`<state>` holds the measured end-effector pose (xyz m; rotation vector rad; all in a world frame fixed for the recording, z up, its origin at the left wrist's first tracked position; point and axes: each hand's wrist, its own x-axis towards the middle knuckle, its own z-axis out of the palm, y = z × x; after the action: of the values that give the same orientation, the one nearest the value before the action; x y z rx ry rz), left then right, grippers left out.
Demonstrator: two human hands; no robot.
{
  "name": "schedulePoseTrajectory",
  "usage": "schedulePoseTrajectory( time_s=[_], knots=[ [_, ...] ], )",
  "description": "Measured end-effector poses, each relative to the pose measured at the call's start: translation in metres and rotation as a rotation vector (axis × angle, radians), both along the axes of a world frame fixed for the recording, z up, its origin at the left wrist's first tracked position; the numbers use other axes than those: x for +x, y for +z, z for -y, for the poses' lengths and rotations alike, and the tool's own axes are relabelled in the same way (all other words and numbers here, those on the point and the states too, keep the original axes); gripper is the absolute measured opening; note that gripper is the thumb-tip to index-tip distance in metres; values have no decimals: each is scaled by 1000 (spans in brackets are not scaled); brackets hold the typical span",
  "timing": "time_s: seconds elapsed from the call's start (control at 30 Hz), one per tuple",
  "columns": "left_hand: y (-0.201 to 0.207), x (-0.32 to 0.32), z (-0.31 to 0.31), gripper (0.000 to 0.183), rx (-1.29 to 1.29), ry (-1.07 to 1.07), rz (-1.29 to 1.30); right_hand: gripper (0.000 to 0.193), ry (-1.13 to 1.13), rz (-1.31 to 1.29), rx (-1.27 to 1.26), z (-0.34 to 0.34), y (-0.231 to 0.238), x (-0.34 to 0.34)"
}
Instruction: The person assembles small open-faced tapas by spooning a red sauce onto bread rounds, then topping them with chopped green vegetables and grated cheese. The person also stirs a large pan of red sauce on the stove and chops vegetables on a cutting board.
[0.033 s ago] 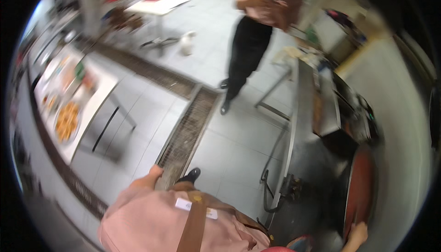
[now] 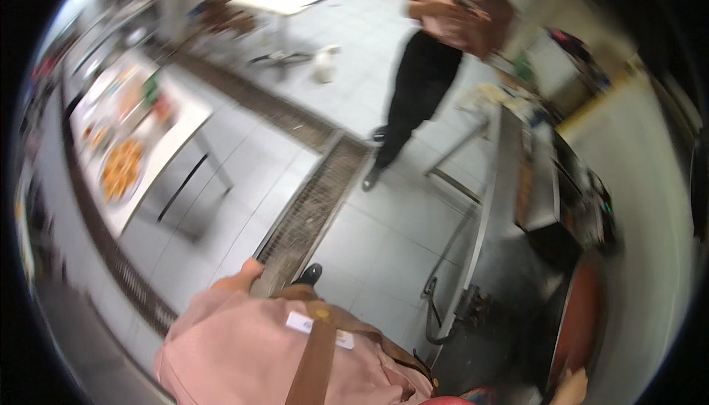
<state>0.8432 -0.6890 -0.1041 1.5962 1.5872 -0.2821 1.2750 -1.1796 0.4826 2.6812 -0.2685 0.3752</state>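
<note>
My right hand (image 2: 572, 388) is at the lower right, by the near rim of a large round pan (image 2: 550, 331) on the stove. Its fingers look closed, and whatever they hold is blurred and partly cut off by the frame edge. Reddish sauce or food (image 2: 580, 316) fills the pan. On the other side, my left hand (image 2: 251, 270) shows past my pink sleeve, low beside my body. Only a small part of it is visible over the floor drain, so its fingers cannot be made out.
Valves and a bent pipe (image 2: 436, 316) stick out from the front of the metal stove (image 2: 487, 257). A person (image 2: 428, 58) in a pink shirt and black trousers stands ahead. A white table (image 2: 193, 124) at left holds a plate of orange pieces (image 2: 122, 172). A grated drain (image 2: 310, 206) crosses the tiles.
The whole view has swung slightly, so the room and the person appear shifted right. My right hand has shifted slightly at the pan's near rim; my left hand stays about where it was.
</note>
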Motion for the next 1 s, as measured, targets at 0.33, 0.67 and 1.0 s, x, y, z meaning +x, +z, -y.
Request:
schedulePoseTrajectory(
  time_s=[0.33,0.67,1.0],
  knots=[
    [12,-185,119,29,-13,575,48,17,1313,667,626,-150,-26,-68],
    [38,-381,269,39,60,1148,179,12,1722,-275,1368,-376,-121,-287],
    [10,-574,373,51,142,1796,163,20,2077,-860,933,-483,-195,-557]
  ],
)
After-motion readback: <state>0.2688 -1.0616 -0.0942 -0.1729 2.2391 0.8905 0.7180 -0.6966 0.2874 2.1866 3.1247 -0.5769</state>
